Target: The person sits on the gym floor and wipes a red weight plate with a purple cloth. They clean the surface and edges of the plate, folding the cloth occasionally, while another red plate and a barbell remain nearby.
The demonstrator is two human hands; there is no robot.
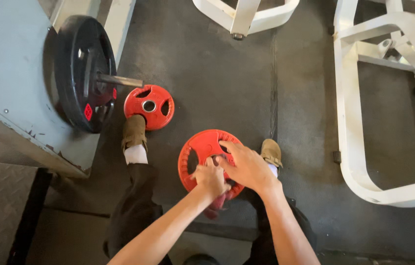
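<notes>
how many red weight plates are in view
2. One red plate is under both hands, left hand and right hand, between the feet. A smaller red plate lies on the floor beside the black plate. Others may be hidden.

Both bare forearms reach forward and downward, converging so the hands meet side by side. The left hand [211, 178] is curled into a loose fist, knuckles up. The right hand [245, 166] lies just beside it, palm down, fingers spread and stretched forward beyond the left hand.
</notes>
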